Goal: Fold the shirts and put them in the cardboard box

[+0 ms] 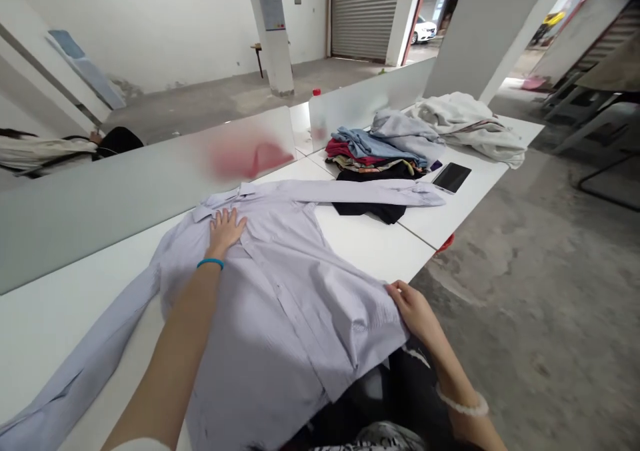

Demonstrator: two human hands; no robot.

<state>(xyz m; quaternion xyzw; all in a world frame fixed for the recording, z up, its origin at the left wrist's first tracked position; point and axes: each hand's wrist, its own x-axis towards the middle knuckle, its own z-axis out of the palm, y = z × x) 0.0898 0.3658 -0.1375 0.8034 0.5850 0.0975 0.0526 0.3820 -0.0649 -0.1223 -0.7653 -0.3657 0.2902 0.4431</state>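
A pale lilac long-sleeved shirt point(285, 284) lies spread front-up on the white table point(370, 241), its sleeves stretched out to either side. My left hand point(226, 229) rests flat on the shirt just below the collar, fingers spread; a blue band circles the wrist. My right hand point(413, 307) pinches the shirt's lower hem corner at the table's near edge, with a white bead bracelet on that wrist.
A pile of folded and loose clothes point(380, 147) sits further along the table, with a black garment point(373, 207) and a dark phone point(451, 177) beside it. A whitish heap point(470, 124) lies at the far end. Frosted dividers point(125, 184) run along the back; a person's sleeve point(45, 151) shows behind them.
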